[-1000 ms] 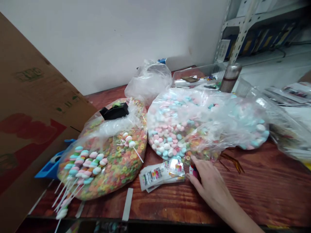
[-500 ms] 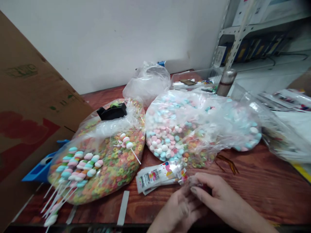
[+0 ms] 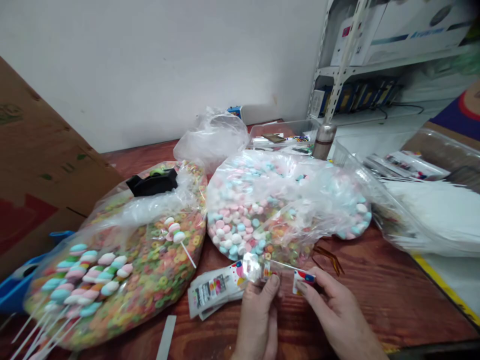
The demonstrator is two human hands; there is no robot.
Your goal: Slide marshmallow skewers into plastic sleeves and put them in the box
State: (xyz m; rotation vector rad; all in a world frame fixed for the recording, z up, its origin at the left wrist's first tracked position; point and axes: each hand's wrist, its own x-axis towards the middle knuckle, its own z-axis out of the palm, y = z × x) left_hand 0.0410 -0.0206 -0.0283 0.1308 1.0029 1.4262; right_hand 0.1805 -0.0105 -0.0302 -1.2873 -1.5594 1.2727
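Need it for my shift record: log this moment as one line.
left hand: clear plastic wrapper | right hand: printed card | beside: stack of printed packets

Left hand point(image 3: 257, 320): out of view in first frame, against right hand in second; now raised, thumb under shiny wrapper point(image 3: 252, 266). Right hand point(image 3: 333, 315): earlier low by the packets, now pinching printed tag point(image 3: 304, 280). Hands now apart, thin clear stick point(image 3: 287, 265) spanning between them. View turned right; more of shelf point(image 3: 378, 65) showing.

Nothing readable, packet labels point(image 3: 213, 292) too blurred
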